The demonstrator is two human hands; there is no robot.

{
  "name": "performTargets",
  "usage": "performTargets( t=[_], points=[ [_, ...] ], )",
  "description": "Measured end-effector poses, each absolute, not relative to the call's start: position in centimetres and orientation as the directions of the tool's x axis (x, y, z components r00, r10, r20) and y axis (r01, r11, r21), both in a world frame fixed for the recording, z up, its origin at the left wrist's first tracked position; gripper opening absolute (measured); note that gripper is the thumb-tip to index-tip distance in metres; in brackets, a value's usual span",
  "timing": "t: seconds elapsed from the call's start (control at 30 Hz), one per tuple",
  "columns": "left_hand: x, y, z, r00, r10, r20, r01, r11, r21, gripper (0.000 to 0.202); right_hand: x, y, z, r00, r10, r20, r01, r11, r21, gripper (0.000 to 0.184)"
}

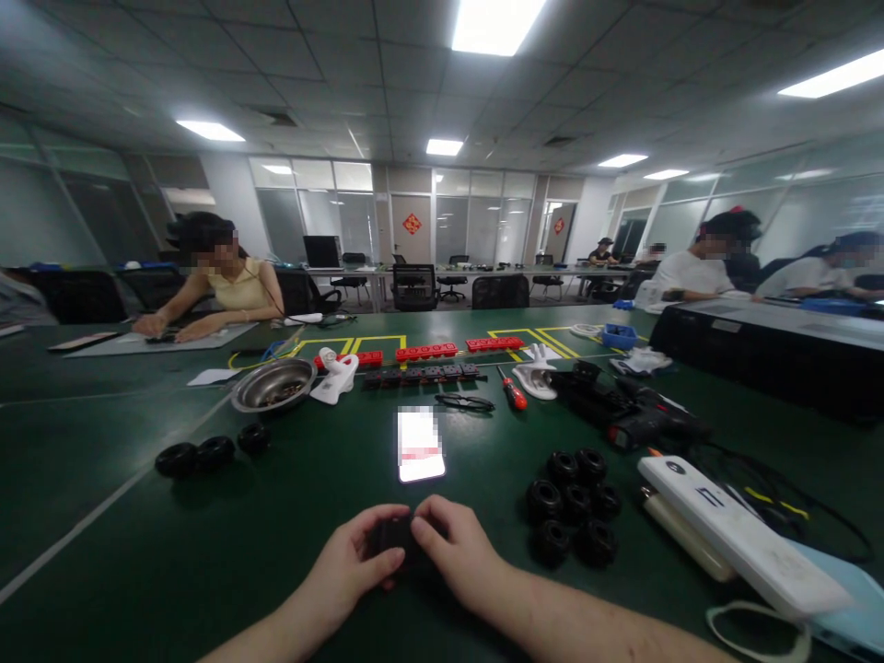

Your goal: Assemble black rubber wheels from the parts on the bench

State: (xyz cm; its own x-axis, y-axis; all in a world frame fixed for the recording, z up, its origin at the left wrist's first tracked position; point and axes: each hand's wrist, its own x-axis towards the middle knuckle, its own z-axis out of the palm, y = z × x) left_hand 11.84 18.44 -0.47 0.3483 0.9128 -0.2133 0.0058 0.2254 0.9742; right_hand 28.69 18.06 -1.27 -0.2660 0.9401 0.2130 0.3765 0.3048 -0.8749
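My left hand point(359, 557) and my right hand point(461, 552) meet low in the middle of the head view. Both have their fingers closed around a small black block-shaped part point(396, 534). Its exact kind is hard to make out, since the fingers cover much of it. A phone with a bright screen point(420, 447) lies just beyond my hands. To the right of my right hand stands a cluster of black ring-shaped rollers point(576, 502). Farther left, 3 similar black rollers point(215, 451) lie in a loose row.
Beyond the phone are a metal bowl point(273, 385) of small parts, black sockets in a row point(424, 375), red trays point(426, 352) and a screwdriver point(512, 389). A power drill point(645, 419) and a white bar-shaped device point(738, 534) occupy the right. A co-worker point(235, 285) sits across the table.
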Motion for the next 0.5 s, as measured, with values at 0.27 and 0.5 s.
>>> performTargets(
  t=[0.27, 0.5],
  points=[
    [11.9, 18.7, -0.4, 0.310, 0.910, -0.275, 0.010, 0.286, 0.958, 0.077, 28.9, 17.3, -0.3, -0.347, 0.879, 0.327, 0.405, 0.455, -0.793, 0.031],
    [11.8, 18.9, -0.7, 0.315, 0.928, -0.200, -0.012, 0.215, 0.977, 0.052, 28.5, 16.4, -0.3, -0.331, 0.856, 0.398, 0.353, 0.503, -0.789, 0.052]
  ],
)
